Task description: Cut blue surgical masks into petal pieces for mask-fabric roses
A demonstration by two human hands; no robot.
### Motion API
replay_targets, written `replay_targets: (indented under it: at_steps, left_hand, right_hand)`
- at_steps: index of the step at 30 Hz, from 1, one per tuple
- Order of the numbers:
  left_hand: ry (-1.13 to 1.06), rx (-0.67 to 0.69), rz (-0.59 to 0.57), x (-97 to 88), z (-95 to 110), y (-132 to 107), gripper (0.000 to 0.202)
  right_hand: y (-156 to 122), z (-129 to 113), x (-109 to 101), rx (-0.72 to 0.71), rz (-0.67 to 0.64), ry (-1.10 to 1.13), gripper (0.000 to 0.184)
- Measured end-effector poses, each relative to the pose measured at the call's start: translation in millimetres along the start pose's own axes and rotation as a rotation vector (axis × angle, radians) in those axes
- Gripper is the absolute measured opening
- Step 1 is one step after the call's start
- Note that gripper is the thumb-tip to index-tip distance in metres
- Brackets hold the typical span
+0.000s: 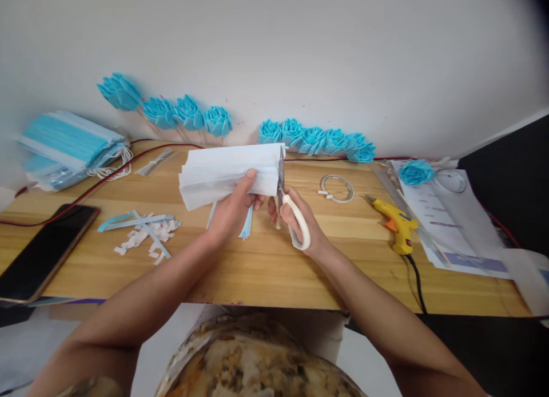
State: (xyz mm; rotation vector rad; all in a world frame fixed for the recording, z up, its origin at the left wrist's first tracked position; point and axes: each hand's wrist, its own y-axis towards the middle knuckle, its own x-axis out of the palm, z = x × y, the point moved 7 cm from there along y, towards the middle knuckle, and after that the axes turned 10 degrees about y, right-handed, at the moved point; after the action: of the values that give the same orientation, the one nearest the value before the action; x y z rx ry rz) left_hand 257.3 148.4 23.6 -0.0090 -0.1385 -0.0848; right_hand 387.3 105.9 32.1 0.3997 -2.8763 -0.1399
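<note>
The mask stack [223, 174], judged light and limp, is pinched above the table [266, 271] near its right edge by the left hand [234, 213]; the scissors [300, 228] are clasped by the right hand [306, 225] there

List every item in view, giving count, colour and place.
pleated sheet: one, white, held up centrally
scissors: one pair, white handles, blades at the sheet's right edge
papers: several, white, far right
flowers: about ten, blue, along the wall, one on the papers
mask stack: one, blue, far left
phone: one, black, left edge
scraps: many, white and blue, left of centre
tape ring: one, clear, right of centre
glue gun: one, yellow, right side
table: one, wooden
left hand: grips the sheet
right hand: holds the scissors
</note>
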Motion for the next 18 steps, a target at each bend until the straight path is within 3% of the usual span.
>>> replay_targets:
  at_steps: [6, 18]
  left_hand:
    - [0.059, 0.026, -0.025, -0.5, -11.6, 2.3, 0.053]
    - [0.039, -0.001, -0.021, 1.7, -14.0, -1.6, 0.048]
  right_hand:
    - [0.7, -0.2, -4.1, -0.007, 0.037, -0.003, 0.063]
    - [-0.4, -2.7, -10.6, -0.044, 0.104, -0.072, 0.064]
